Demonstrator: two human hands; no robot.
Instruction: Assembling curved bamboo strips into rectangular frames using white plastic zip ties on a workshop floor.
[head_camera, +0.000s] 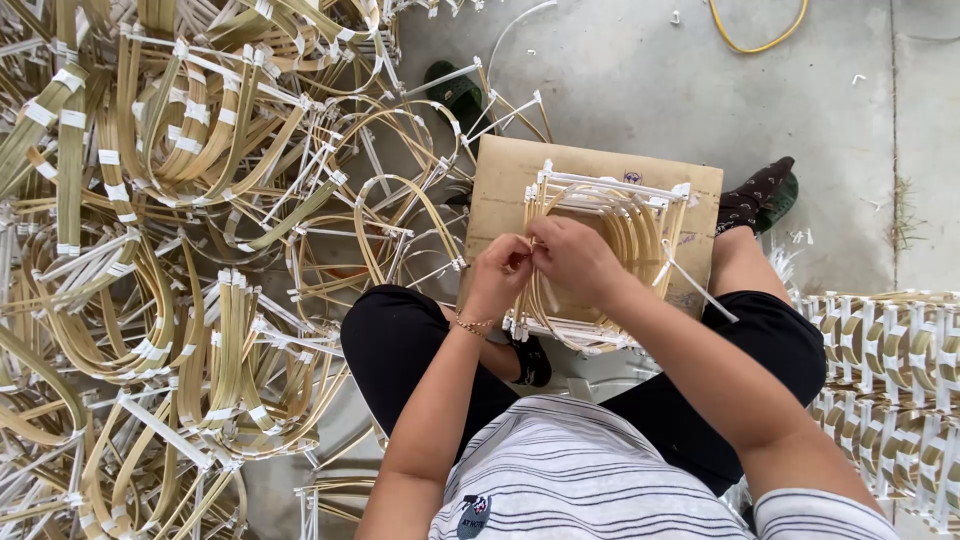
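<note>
A frame of bent bamboo strips (625, 225) bound with white plastic sticks lies on a brown cardboard sheet (510, 180) over my knees. My left hand (497, 272) pinches a thin strip at the frame's left side, fingers closed. Touching it, my right hand (575, 258) grips the same spot on the frame from the right. A loose white stick (700, 290) juts from the frame toward my right thigh. A thin bracelet circles my left wrist.
A big tangled heap of similar bamboo frames (170, 230) fills the floor on the left. Neatly stacked frames (890, 370) stand at the right. Grey concrete floor lies ahead, with a yellow cable (757, 40) at the top.
</note>
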